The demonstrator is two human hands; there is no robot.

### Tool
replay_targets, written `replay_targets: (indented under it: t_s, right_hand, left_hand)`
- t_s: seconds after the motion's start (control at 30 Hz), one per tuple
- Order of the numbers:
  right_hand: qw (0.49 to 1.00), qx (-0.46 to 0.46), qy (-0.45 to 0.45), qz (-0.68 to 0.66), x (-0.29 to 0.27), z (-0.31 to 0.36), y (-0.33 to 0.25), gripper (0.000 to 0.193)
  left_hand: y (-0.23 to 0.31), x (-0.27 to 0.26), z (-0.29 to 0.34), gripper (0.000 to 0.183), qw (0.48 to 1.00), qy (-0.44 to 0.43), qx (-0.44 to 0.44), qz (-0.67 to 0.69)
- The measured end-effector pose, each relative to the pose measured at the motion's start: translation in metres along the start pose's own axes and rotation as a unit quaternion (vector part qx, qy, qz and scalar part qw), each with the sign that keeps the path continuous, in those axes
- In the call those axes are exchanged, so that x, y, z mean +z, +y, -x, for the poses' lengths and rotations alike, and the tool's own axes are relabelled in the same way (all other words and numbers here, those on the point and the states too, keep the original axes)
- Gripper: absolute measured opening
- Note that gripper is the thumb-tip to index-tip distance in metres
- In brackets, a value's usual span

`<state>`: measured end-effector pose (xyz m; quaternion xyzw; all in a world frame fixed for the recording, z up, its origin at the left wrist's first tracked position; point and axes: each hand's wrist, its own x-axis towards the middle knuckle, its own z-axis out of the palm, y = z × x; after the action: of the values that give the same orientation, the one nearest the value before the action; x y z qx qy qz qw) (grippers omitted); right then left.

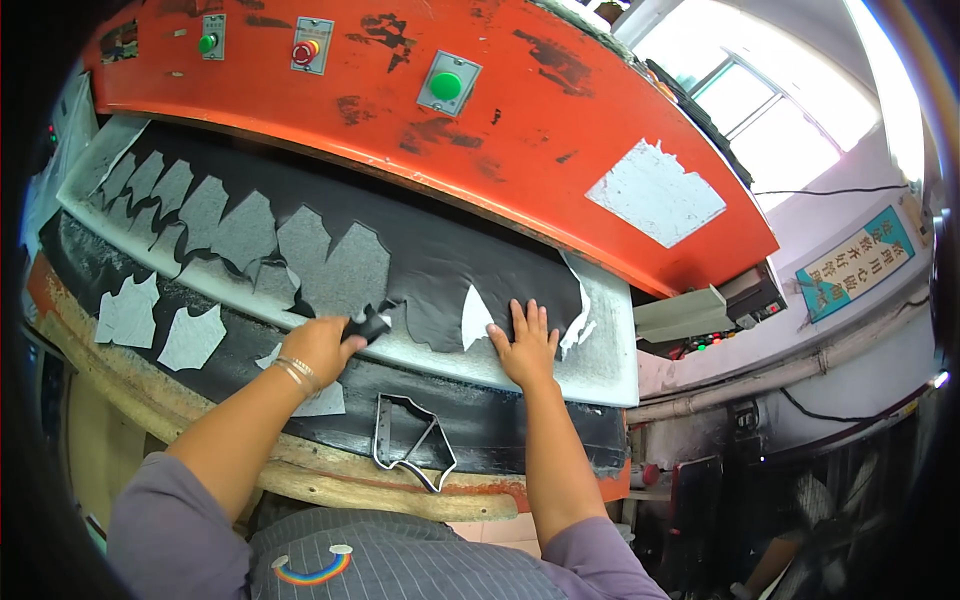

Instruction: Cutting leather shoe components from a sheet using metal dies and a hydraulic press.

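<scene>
My left hand is closed round a crumpled, dark strip of sheet material at the near edge of the pressing bed. My right hand lies flat with fingers spread on the black sheet, beside a white triangular patch. To the left, a row of grey-backed cut-outs lies over the same sheet. Between my forearms, a metal cutting die with a shaped outline and an inner bar rests on the front ledge.
An orange press beam with green and red buttons spans above the white bed. Pale cut pieces lie on the black front ledge, which has a worn wooden rail. A control box stands at the right.
</scene>
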<state>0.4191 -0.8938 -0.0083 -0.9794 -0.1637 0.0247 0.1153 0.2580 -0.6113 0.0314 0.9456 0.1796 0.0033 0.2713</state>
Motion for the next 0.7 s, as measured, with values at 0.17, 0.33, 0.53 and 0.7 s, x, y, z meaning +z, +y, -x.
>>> replay_targets:
  t_s: [0.17, 0.33, 0.53, 0.7]
  right_hand:
    - [0.997, 0.063, -0.005, 0.034, -0.009, 0.012, 0.023, 0.077]
    - [0.996, 0.087, -0.018, 0.03, -0.01, 0.015, 0.036, 0.078]
    - [0.996, 0.073, -0.004, 0.043, -0.011, 0.012, 0.037, 0.078]
    - [0.997, 0.072, -0.006, 0.036, -0.001, 0.018, 0.033, 0.079]
  left_hand:
    - [-0.007, -0.022, 0.021, 0.041, 0.999, -0.017, 0.049, -0.01]
    - [-0.011, -0.022, 0.049, 0.031, 0.991, -0.064, 0.116, 0.022]
    - [-0.049, -0.017, 0.097, 0.046, 0.978, -0.207, 0.015, -0.03]
    - [-0.074, -0.042, 0.069, 0.063, 0.988, -0.141, -0.052, -0.044]
